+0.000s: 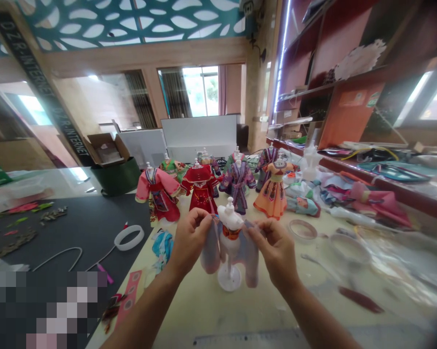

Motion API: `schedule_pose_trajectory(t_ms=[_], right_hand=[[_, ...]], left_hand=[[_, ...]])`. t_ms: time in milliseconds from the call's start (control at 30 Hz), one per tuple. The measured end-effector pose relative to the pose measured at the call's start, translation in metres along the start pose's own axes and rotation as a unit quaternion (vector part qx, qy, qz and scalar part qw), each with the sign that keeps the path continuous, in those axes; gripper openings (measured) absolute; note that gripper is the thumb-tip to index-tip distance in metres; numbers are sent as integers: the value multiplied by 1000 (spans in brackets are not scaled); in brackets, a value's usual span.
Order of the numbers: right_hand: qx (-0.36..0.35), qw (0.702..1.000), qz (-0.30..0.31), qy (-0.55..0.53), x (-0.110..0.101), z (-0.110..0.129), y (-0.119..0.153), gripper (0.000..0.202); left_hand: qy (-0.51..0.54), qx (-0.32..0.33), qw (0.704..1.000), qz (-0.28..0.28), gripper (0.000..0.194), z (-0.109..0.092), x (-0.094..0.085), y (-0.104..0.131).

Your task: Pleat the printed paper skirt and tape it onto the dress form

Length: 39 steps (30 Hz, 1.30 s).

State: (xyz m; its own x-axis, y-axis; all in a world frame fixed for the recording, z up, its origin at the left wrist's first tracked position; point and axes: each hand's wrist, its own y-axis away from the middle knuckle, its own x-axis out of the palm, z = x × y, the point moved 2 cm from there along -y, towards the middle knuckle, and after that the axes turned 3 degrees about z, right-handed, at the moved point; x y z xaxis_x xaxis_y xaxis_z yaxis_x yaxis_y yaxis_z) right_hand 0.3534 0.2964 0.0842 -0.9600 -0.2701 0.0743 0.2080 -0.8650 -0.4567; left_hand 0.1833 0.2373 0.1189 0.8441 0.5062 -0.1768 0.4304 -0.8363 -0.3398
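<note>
Your forearms [149,300] reached over the pale tabletop [192,300]; your left hand [189,238] and right hand [277,245] each pinched an edge of a sheer grey garment [250,252], which hung at both sides of a small white mannequin [230,245]. Dressed mannequins [201,186] stood behind it, a green container [117,178] on your left.

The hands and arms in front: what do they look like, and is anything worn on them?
They're human, not mechanical. The left hand and right hand are slim-fingered and ungloved, with no ring or watch visible. The left forearm and right forearm show no sleeves, cables or clear markings.
</note>
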Motion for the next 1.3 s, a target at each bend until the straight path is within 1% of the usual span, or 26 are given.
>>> schedule_pose_trajectory(t_ms=[133,267,367,400,500,700,900,1033,1133,1300], right_hand=[[-16,1000,-8,13,-2,-2,4,21],[-40,999,0,22,-3,-2,8,18],[-59,998,10,26,-2,1,9,16],[-64,998,10,27,-1,2,10,15],[-82,996,8,31,1,5,11,14],[-148,987,-10,55,4,9,17,11],[-245,963,-30,112,9,13,24,14],[-296,946,-24,133,14,12,26,18],[-313,939,-24,143,16,10,25,19],[-324,932,-21,159,19,7,23,18]], left_hand=[[11,19,1000,20,18,7,1,4],[30,20,999,25,16,6,-1,7],[31,7,999,43,25,4,-2,10],[29,4,998,51,26,3,-2,10],[13,19,998,63,16,3,-1,12],[-38,80,995,39,5,2,5,19],[-19,83,996,15,7,4,14,29],[6,97,995,2,3,2,21,33],[44,79,996,11,2,2,24,33],[126,35,991,33,10,6,27,32]])
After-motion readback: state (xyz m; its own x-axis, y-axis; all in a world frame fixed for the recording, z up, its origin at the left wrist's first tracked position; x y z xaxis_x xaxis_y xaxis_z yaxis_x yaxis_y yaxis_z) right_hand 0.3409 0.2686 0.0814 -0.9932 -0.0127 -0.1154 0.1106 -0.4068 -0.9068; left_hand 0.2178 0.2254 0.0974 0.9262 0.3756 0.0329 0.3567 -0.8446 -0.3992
